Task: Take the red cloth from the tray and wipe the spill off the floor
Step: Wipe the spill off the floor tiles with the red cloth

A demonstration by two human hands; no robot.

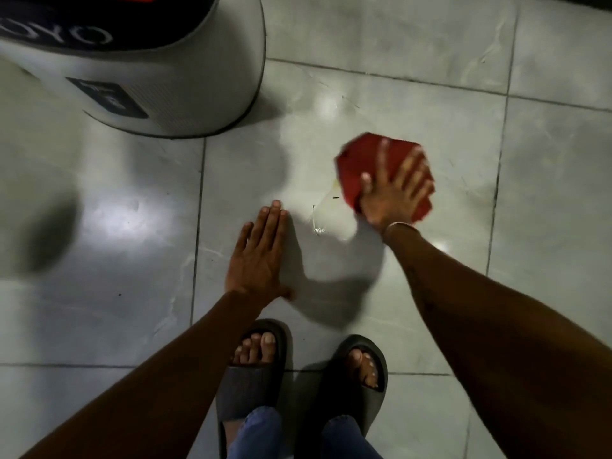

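Note:
The red cloth (367,157) lies folded flat on the grey tiled floor, blurred by motion. My right hand (395,190) presses on top of it with fingers spread. A thin wet streak of spill (323,210) glistens on the tile just left of the cloth. My left hand (260,256) rests flat on the floor with fingers together, holding nothing, to the left of the spill.
A white rounded machine base (172,77) with a dark top stands at the upper left, close to the spill. My two feet in dark slides (251,369) stand at the bottom centre. Grey tiles (546,160) stretch to the right.

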